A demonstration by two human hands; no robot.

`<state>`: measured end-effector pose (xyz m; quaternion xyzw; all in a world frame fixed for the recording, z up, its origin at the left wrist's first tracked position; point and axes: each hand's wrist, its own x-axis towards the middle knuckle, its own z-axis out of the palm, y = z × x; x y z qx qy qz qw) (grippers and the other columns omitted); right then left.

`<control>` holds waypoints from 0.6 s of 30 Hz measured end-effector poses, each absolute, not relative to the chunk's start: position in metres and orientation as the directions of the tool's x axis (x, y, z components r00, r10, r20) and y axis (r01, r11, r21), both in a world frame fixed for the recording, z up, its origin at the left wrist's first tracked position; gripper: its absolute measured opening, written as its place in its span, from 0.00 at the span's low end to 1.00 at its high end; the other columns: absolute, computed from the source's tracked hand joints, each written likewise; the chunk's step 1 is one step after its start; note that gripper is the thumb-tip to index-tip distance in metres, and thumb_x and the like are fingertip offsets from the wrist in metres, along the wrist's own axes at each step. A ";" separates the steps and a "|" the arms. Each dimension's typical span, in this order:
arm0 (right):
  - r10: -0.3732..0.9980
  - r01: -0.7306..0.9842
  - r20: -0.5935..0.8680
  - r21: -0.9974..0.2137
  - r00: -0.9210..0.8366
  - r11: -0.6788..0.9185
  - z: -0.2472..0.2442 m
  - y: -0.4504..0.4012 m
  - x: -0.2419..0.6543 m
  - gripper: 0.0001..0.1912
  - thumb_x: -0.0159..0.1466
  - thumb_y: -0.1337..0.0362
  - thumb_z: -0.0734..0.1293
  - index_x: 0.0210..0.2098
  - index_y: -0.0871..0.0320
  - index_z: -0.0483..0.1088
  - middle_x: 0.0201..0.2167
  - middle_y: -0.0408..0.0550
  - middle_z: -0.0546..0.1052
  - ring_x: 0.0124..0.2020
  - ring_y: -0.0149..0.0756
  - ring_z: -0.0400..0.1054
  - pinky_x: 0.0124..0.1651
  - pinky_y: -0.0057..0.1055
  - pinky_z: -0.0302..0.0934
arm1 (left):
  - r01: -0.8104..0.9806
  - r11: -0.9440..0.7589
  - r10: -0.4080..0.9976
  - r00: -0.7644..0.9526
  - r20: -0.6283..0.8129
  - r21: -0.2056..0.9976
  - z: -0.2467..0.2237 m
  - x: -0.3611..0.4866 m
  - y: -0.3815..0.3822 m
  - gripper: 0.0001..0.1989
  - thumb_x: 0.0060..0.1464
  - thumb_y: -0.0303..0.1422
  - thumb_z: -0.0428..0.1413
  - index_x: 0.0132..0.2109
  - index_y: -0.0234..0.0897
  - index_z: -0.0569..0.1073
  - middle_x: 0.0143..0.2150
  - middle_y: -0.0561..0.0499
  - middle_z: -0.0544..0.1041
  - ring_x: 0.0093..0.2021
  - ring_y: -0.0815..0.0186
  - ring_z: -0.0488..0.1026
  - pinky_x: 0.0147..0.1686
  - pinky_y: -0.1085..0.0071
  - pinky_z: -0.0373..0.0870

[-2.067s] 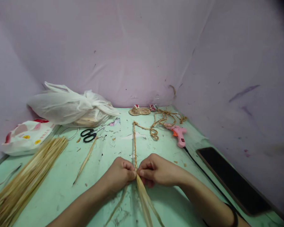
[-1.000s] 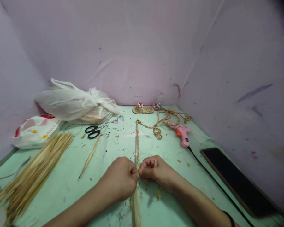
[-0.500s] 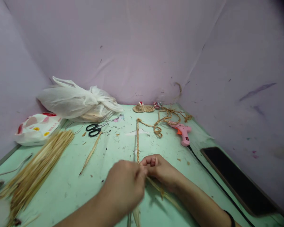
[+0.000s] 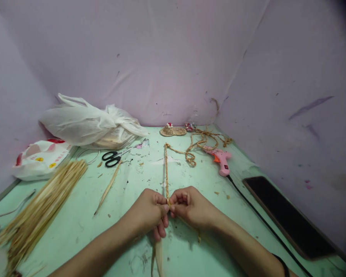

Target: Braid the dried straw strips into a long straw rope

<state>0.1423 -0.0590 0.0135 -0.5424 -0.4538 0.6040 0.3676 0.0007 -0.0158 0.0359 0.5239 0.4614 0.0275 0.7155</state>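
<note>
Straw braid (image 4: 166, 169) points straight ahead, pinched at its near end

The braid lies along the middle of the pale green table (image 4: 198, 184), its long axis running almost directly away from the person. Its near end sits right at the fingertips, between the hands, so neither hand is clearly nearer: the left hand (image 4: 151, 211) meets it from the left, the right hand (image 4: 194, 207) from the right. Thumb and forefinger of the left hand press together on it, the lower fingers loosely curled beneath. The right thumb and forefinger also pinch at that spot, the other fingers folded; exactly which strand each hand grips is too small to tell. Loose strands (image 4: 159, 257) hang toward the person below the left fingers, and another strand end (image 4: 199, 235) shows under the right wrist.

At the far end the braid bends right into a thin cord leading to a looped heap of rope (image 4: 204, 141). Just beyond the bend rests a small woven piece (image 4: 173, 132) topped with beads. A pink glue gun (image 4: 223, 161) lies near the heap, with a dark phone (image 4: 288, 215) closer on the right. Leftward are black-handled scissors (image 4: 112, 158), a single straw strip (image 4: 108, 192) and a thick straw bundle (image 4: 43, 209); a knotted white plastic bag (image 4: 89, 127) stands behind them.
</note>
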 end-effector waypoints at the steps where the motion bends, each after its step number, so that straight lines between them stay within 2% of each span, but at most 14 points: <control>1: 0.937 0.049 -0.318 -0.948 -0.145 -0.315 0.015 -0.059 0.143 0.03 0.47 0.69 0.66 0.21 0.64 0.67 0.17 0.42 0.70 0.19 0.24 0.59 0.24 0.23 0.51 | 0.403 0.479 0.493 0.611 -0.619 0.780 0.037 -0.001 -0.014 0.10 0.45 0.33 0.51 0.23 0.29 0.67 0.15 0.50 0.67 0.13 0.70 0.65 0.11 0.76 0.61; 6: 0.911 -0.079 -0.351 -0.924 -0.215 -0.374 0.021 -0.058 0.150 0.09 0.45 0.65 0.69 0.23 0.65 0.67 0.17 0.43 0.70 0.19 0.24 0.61 0.26 0.23 0.53 | 0.264 0.578 0.372 0.756 -0.538 0.772 0.035 -0.010 -0.003 0.13 0.44 0.35 0.54 0.29 0.24 0.71 0.23 0.45 0.72 0.18 0.70 0.69 0.17 0.78 0.66; 10: 0.901 -0.151 -0.361 -0.903 -0.241 -0.402 0.020 -0.057 0.153 0.13 0.44 0.62 0.71 0.24 0.65 0.68 0.17 0.43 0.71 0.19 0.24 0.62 0.25 0.22 0.52 | 0.229 0.566 0.395 0.768 -0.504 0.792 0.029 -0.010 0.000 0.12 0.42 0.34 0.57 0.28 0.24 0.72 0.21 0.46 0.72 0.17 0.71 0.68 0.14 0.79 0.65; 14: 0.901 -0.143 -0.361 -0.905 -0.239 -0.400 0.018 -0.058 0.154 0.15 0.44 0.60 0.72 0.24 0.65 0.68 0.16 0.43 0.71 0.18 0.22 0.60 0.23 0.21 0.50 | 0.245 0.553 0.416 0.747 -0.519 0.796 0.027 -0.008 -0.002 0.11 0.42 0.34 0.57 0.27 0.25 0.72 0.19 0.47 0.71 0.15 0.72 0.67 0.12 0.79 0.63; 18: 0.912 -0.133 -0.335 -0.919 -0.238 -0.372 0.021 -0.058 0.154 0.15 0.44 0.59 0.72 0.24 0.65 0.68 0.17 0.44 0.71 0.20 0.24 0.62 0.26 0.23 0.53 | 0.250 0.538 0.416 0.752 -0.511 0.805 0.027 -0.006 -0.002 0.11 0.43 0.34 0.56 0.28 0.26 0.71 0.20 0.47 0.72 0.16 0.71 0.67 0.13 0.79 0.64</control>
